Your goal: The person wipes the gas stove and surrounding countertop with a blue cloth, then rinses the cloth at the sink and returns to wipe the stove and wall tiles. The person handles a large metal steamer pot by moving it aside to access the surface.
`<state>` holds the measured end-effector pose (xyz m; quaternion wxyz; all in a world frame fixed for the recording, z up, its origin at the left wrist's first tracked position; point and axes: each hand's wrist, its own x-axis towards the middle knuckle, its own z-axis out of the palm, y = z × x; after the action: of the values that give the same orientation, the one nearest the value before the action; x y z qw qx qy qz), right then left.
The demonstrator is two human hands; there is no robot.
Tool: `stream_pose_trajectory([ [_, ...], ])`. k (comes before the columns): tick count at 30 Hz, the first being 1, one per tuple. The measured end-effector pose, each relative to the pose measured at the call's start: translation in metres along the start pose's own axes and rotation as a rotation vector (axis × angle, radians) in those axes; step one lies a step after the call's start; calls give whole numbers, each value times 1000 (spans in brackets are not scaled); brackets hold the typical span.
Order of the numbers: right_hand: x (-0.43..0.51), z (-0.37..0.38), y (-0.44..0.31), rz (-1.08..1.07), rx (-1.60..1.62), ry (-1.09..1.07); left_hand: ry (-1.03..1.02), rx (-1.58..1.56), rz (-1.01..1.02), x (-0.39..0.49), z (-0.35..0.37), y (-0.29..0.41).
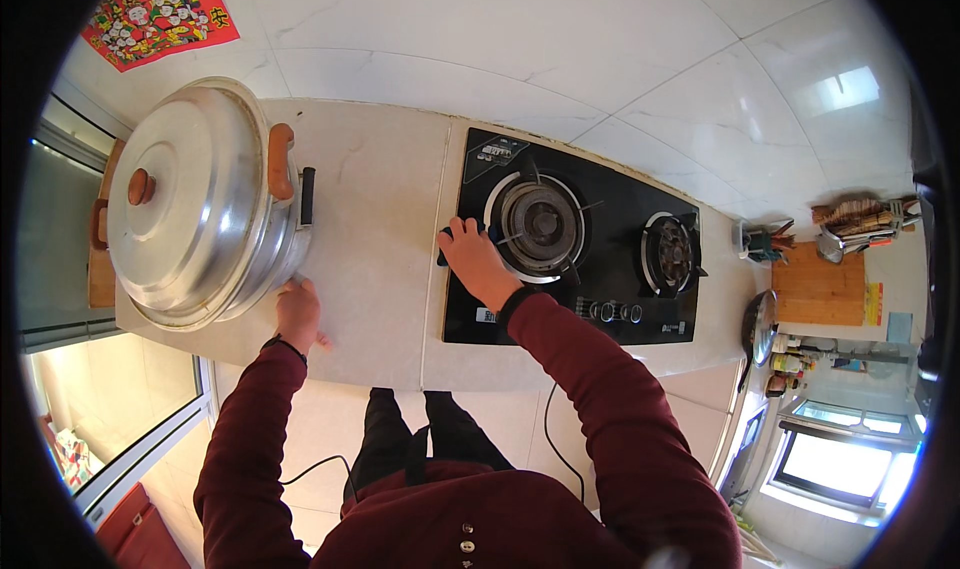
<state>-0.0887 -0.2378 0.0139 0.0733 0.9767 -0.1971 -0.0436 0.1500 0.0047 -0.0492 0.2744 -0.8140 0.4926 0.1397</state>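
My right hand (474, 260) presses a dark blue cloth (445, 248) onto the left edge of a black glass gas stove (517, 314). Most of the cloth is hidden under my fingers. Just right of it is the larger burner (546, 224) with its metal pot supports; a smaller burner (670, 255) lies farther right. My left hand (298, 315) is at the front of the counter, close against the lower side of a large aluminium steamer pot (281, 257). Its fingers are curled, and whether they grip the pot is unclear. A domed lid (187, 194) covers the pot.
Pale stone counter (367, 231) runs between pot and stove. A tiled wall (450, 73) rises behind. To the right are a lidded pan (763, 329), a wooden cutting board (817, 284) and hanging utensils (855, 227). A dark cable (553, 441) hangs before the counter.
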Motion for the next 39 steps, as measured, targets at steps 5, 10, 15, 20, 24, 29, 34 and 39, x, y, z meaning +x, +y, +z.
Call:
stream_pose_trajectory([
  [5, -26, -4, -6, -16, 11, -20, 14, 15, 20, 6, 13, 0],
  [10, -32, -18, 1, -45, 113, -126, 42, -45, -52, 6, 11, 3],
  [15, 19, -16, 29, 52, 329, 161, -13, -61, 35, 2, 1, -1],
  [20, 56, 10, 38, 433, 231, 47, 19, -31, 10, 2, 1, 0],
  [24, 34, 21, -9, 502, 26, 51, 3, -19, 31, -1, -3, 0],
  [29, -18, 14, -43, 411, -13, 59, -10, -26, 58, -3, -13, -1],
  [34, -81, -1, -66, 327, 133, -127, -1, 0, 22, 2, -3, 0],
  [39, -66, -12, -46, 344, 228, 0, 46, -36, 34, 9, 13, -1],
])
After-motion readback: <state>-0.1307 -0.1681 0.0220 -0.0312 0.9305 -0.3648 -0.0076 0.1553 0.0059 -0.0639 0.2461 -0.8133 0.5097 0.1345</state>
